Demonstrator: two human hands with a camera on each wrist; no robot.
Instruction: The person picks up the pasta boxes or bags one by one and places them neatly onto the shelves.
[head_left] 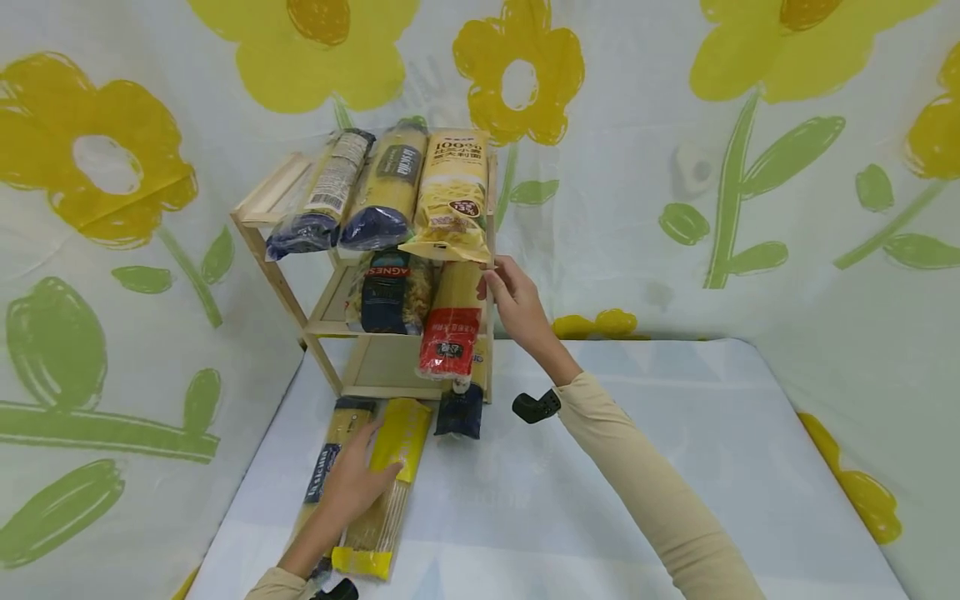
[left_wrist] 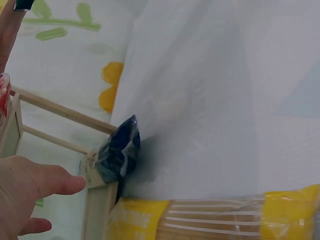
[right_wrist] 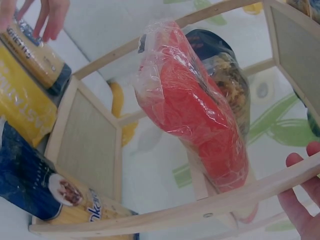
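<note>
My right hand (head_left: 521, 308) holds the right upright of a wooden shelf (head_left: 360, 392), fingertips showing on both sides of the bar in the right wrist view. Beside it, a red-ended pasta pack (head_left: 450, 337) leans out of the middle tier. My left hand (head_left: 356, 479) is spread over a yellow spaghetti pack (head_left: 405, 433) lying before the shelf; whether it touches the pack is unclear. To its left lies a blue-labelled spaghetti pack (head_left: 322, 471), partly covered by that hand. A dark blue pasta pack (head_left: 459, 412) juts from the bottom tier.
On the top tier rest two blue-ended spaghetti packs (head_left: 386, 187) (head_left: 330, 187) and a yellow pasta bag (head_left: 452, 192). An Agnesi pasta bag (head_left: 390, 292) stands in the middle tier. White table (head_left: 637, 467) extends rightward; flowered cloth (head_left: 615, 208) hangs behind.
</note>
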